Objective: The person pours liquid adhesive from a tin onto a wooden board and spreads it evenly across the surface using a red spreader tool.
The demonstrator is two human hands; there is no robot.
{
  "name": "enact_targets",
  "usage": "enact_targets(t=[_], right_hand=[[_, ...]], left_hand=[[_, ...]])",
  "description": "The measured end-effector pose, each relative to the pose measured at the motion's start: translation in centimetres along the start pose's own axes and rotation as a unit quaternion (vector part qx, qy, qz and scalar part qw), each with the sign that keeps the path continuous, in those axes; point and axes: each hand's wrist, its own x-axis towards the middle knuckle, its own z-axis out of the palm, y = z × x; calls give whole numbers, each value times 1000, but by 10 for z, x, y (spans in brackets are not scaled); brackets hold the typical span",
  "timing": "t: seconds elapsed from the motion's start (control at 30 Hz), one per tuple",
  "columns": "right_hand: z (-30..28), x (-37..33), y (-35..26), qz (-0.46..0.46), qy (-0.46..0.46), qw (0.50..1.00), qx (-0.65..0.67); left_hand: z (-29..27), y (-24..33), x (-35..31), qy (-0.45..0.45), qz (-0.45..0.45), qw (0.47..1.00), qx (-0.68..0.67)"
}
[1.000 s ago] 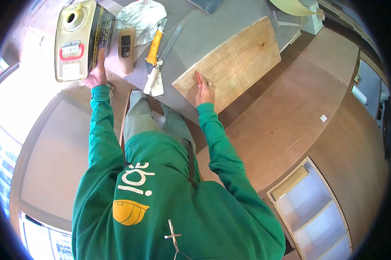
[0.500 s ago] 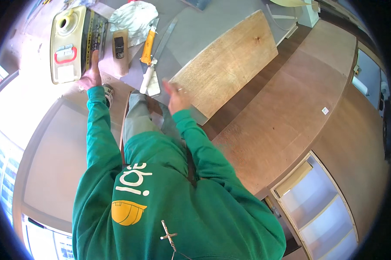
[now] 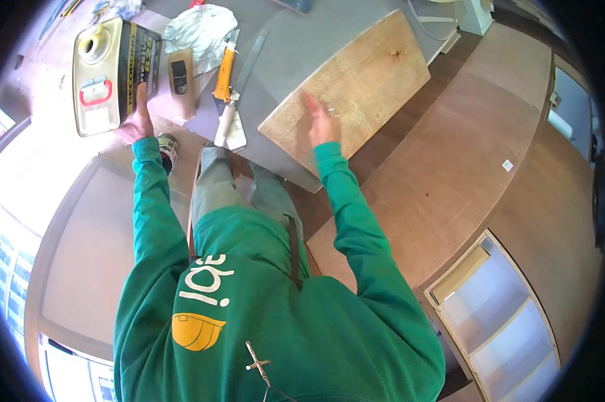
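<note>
A rectangular metal can [image 3: 103,74] with a cream top, an open spout and a red handle stands at the upper left. My left hand [image 3: 137,126] is against its near right corner, thumb along the dark printed side; the other fingers are mostly hidden. Over the near part of a pale wooden panel [image 3: 363,80] is my right hand [image 3: 324,124]. It holds nothing and its fingers are apart, slightly blurred. Contact with the panel cannot be made out. The panel lies on a grey tabletop [image 3: 282,151].
Between the hands lie a yellow-handled utility knife [image 3: 226,72], a long blade with a pale handle [image 3: 250,63], a wooden block [image 3: 182,86] and a crumpled white cloth [image 3: 200,33]. An opened tin [image 3: 167,151] sits below my left hand. Large brown boards [image 3: 436,161] extend to the right.
My right hand has moved right, from beside the panel's near left corner to over the panel. The left hand stays against the can. The whole view has shifted slightly.
</note>
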Motion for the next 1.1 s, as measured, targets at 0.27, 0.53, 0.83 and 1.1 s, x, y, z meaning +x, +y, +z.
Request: enact_targets(t=[0.27, 0.53, 0.83, 1.1], right_hand=[[4, -6, -28, 51, -31, 985, -163], [27, -88, -108, 15, -128, 991, -32], [-131, 16, 59, 95, 108, 989, -14], [-201, 112, 192, -16, 151, 981, -121]], left_hand=[[-2, 2, -6, 22, -49, 995, 87], [1, -3, -3, 37, 9, 995, -94], [-5, -9, -1, 4, -10, 1000, -8], [-15, -16, -15, -7, 9, 989, 147]])
